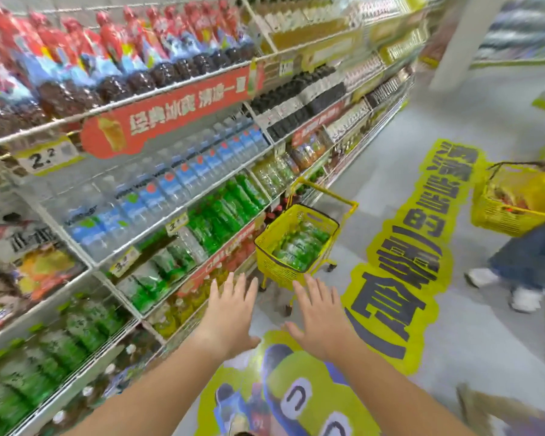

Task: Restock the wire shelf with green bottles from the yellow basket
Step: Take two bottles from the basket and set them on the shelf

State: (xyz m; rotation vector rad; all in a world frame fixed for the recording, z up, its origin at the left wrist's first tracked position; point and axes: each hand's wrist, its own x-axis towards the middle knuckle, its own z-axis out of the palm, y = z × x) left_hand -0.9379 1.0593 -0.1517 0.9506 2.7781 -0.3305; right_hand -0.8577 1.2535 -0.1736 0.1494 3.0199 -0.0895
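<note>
Shop aisle, wire shelf alongside; left hand and right hand spread flat, empty, short of yellow basket.

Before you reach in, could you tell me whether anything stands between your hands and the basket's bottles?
Nothing visible: only floor lies between the left hand, the right hand and the basket; its open top exposes the bottles.

wire shelf holds green bottles; yellow basket stands on floor.

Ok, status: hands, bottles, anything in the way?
Open and empty: left hand, right hand, short of yellow basket. Inside it, green bottles. Off right, a person, not in the way.
</note>
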